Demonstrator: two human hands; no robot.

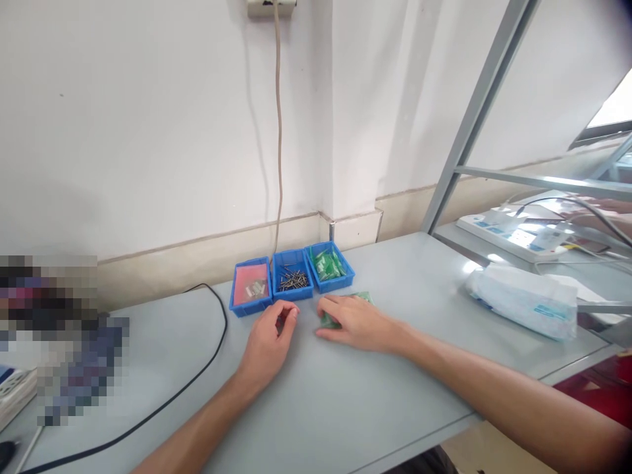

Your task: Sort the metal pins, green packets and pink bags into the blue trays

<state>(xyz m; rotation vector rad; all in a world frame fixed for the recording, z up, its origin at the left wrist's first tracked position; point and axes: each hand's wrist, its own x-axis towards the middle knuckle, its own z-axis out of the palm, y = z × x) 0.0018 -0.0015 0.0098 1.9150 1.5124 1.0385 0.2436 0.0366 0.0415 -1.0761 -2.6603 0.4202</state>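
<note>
My left hand (pixel 269 339) is closed just in front of the blue trays, its thumb and fingertips pressed together; whatever lies between them is too small to make out. Beside it on the right, my right hand (pixel 353 321) curls over a green plastic bag (pixel 330 321) on the table, thumb and fingers around it and much of it covered. Beyond the hands stand three blue trays: the left tray (pixel 251 308) holds small pale pieces on pink material, the middle tray (pixel 293 293) holds thin metal pins or screws, and the right tray (pixel 336 284) holds green plastic bags.
A black cable (pixel 217 349) curves across the left of the grey table (pixel 316 408). A white plastic package (pixel 523 299) lies at the right, near a metal frame (pixel 444 191) and a power strip (pixel 503 234). The wall (pixel 172 131) rises behind the trays.
</note>
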